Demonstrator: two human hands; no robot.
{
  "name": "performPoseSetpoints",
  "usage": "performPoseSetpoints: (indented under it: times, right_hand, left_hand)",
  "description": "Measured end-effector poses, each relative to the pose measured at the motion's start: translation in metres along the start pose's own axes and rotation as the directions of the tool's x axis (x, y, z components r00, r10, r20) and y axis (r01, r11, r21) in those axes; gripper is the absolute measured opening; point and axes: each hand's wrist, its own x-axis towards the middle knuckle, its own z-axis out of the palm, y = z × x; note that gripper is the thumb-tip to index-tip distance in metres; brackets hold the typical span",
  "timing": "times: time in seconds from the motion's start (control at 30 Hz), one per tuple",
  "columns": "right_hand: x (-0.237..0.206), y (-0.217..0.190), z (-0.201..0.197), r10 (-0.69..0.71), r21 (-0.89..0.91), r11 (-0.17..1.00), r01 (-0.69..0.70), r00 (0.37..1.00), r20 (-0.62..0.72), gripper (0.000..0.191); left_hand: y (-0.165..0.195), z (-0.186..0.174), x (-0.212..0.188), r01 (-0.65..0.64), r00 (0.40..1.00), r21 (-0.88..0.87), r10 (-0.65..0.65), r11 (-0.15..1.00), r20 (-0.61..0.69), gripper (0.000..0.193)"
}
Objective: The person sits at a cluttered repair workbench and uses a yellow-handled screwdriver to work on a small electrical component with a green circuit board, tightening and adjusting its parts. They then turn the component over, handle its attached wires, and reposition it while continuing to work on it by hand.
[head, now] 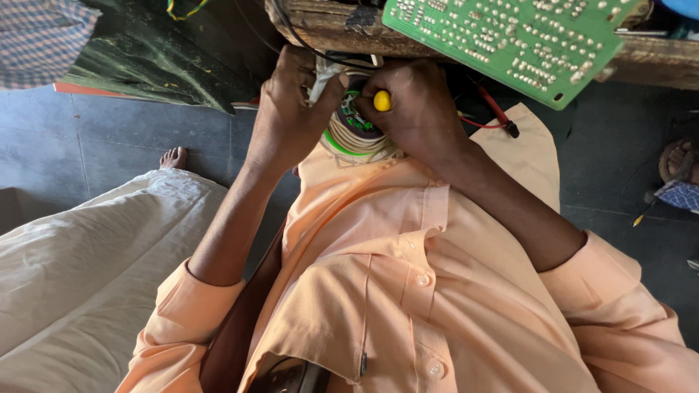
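Below the green circuit board (510,40), left hand (287,109) clasps the wound coil (349,135); right hand (415,109) clenches a yellow-capped tool (381,100), best kept steady.

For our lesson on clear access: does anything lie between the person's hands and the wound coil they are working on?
Nothing visible does. The left hand grips the wound coil directly, and the right hand presses a yellow-tipped tool onto it.

Peach-orange shirt (408,291); green circuit board (510,40) dotted silver; yellow tool tip (382,100); cream trousers (80,262); blue-checked cloth (40,36); grey floor tiles (116,138).
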Motion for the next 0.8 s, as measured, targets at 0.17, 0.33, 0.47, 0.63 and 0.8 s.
performPoseSetpoints:
  times: [0.17,0.33,0.47,0.63,0.8]
  right_hand:
    - [0.001,-0.006,-0.001,-0.013,-0.015,1.000,0.013,1.000,-0.002,0.015]
    - [0.005,-0.007,-0.002,0.022,0.007,1.000,-0.023,0.999,0.033,0.014]
    - [0.006,-0.006,-0.002,0.001,-0.023,1.000,-0.001,0.999,0.036,0.014]
    - [0.005,-0.011,0.001,0.067,-0.023,0.998,-0.067,0.998,0.011,0.012]
    - [0.005,-0.014,0.002,0.145,0.009,0.989,-0.145,0.989,0.019,0.015]
  left_hand:
    - [0.001,-0.010,-0.011,0.012,0.995,-0.102,-0.002,0.995,0.097,0.050]
    - [-0.001,-0.011,-0.016,0.076,0.991,-0.097,-0.064,0.992,0.117,0.053]
    - [-0.002,-0.011,-0.018,0.090,0.990,-0.118,-0.076,0.989,0.122,0.053]
    - [0.004,-0.013,-0.015,0.136,0.982,-0.148,-0.113,0.979,0.154,0.052]
    - [0.001,-0.014,-0.017,0.229,0.962,-0.145,-0.201,0.963,0.186,0.055]
